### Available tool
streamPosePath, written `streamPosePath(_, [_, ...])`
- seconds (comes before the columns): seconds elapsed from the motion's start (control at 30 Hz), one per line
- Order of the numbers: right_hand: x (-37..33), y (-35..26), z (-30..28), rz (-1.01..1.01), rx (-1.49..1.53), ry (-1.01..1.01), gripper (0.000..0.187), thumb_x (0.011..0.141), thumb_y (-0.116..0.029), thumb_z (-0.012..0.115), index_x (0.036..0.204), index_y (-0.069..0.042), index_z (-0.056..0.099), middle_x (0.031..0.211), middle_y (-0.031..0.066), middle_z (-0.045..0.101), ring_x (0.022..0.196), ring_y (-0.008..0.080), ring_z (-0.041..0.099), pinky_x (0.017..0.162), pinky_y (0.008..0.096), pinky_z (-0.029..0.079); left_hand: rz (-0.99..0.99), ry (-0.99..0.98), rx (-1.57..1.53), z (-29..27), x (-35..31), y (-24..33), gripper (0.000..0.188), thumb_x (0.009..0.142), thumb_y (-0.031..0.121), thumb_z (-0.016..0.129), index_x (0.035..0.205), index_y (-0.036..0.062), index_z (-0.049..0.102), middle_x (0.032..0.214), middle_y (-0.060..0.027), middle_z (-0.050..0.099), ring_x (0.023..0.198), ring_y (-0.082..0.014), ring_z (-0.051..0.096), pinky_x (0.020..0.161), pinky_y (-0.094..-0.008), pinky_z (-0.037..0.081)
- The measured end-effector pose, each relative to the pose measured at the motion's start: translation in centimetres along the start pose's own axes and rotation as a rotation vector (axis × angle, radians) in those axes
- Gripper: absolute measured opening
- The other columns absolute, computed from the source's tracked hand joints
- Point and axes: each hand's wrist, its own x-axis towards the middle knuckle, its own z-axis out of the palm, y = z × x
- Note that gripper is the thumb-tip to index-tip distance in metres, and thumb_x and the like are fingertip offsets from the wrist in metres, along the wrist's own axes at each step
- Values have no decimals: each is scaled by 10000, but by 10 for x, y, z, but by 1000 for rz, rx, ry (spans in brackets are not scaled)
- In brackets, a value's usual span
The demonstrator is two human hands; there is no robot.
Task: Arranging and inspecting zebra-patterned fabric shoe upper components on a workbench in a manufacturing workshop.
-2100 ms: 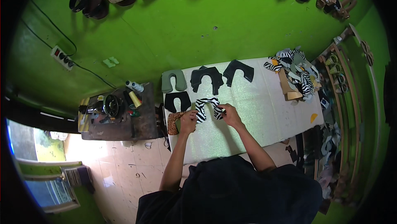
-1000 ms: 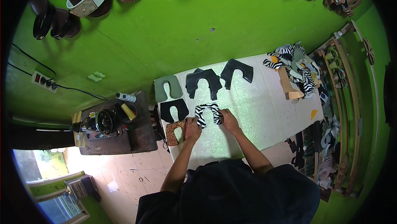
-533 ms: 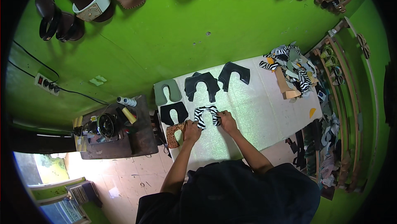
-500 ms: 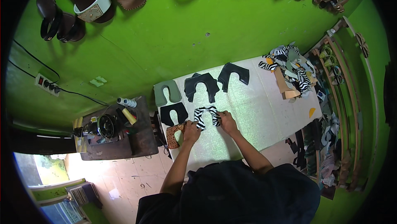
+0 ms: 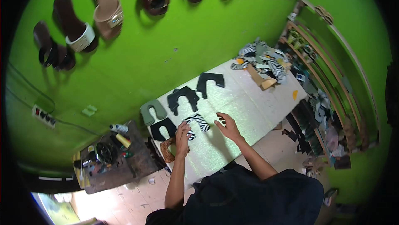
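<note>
A zebra-striped U-shaped piece (image 5: 201, 122) lies on the white-covered table, apparently a sandal-strap cutout. My left hand (image 5: 182, 137) is over its left leg, fingers loosely extended and hiding part of it; whether they touch it I cannot tell. To the right of the piece, my right hand (image 5: 227, 127) hovers with fingers apart and nothing in them. A leopard-print piece (image 5: 167, 150) lies partly behind my left hand. Similar U-shaped pieces lie beyond: a black one (image 5: 158, 129), a grey-green one (image 5: 146, 114), a dark stack (image 5: 172, 100) and another dark stack (image 5: 203, 84).
A heap of fabric scraps (image 5: 266, 60) covers the table's far right end, with a small yellow scrap (image 5: 295, 95) nearby. At left stands a sewing machine (image 5: 104, 152) on a dark bench (image 5: 141, 162). Sandals (image 5: 153, 2) hang on the green wall; a wooden rack (image 5: 324, 65) stands at right.
My right hand has let go of the zebra-striped piece and drawn away to the right. My left hand has loosened its fingers. The whole view has turned and shifted.
</note>
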Motion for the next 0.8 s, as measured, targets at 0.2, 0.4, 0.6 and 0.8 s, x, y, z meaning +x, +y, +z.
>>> streamPosePath(0.2, [-31, -17, -57, 10, 72, 124, 383, 929, -195, 673, 1265, -33, 584, 1207, 126, 629, 1061, 226, 639, 882, 353, 548, 8, -193, -32, 60, -17, 17, 487, 984, 306, 465, 1391, 41, 439, 1336, -131, 529, 1185, -242, 548, 1015, -403, 440])
streamPosePath(0.4, [-62, 8, -119, 7, 137, 278, 379, 923, -185, 675, 1262, -42, 585, 1187, 116, 635, 1030, 215, 640, 869, 347, 542, 4, -318, 44, 136, -36, 22, 448, 1008, 317, 466, 1371, 56, 453, 1330, -139, 528, 1169, -234, 550, 986, -393, 459])
streamPosePath(0.6, [-98, 56, -192, 25, 210, 393, 406, 919, -184, 687, 1278, -32, 572, 1169, 129, 638, 1003, 213, 641, 860, 344, 540, 26, -396, 151, 226, -55, 3, 414, 1012, 332, 489, 1335, 73, 477, 1292, -125, 551, 1101, -207, 573, 927, -395, 488])
streamPosePath(0.8, [-132, 114, -271, 48, 255, 475, 423, 913, -175, 693, 1284, -19, 562, 1143, 142, 643, 975, 216, 645, 855, 345, 537, 17, -480, 172, 328, -80, -29, 444, 997, 334, 500, 1354, 72, 462, 1295, -132, 554, 1120, -218, 578, 937, -422, 490])
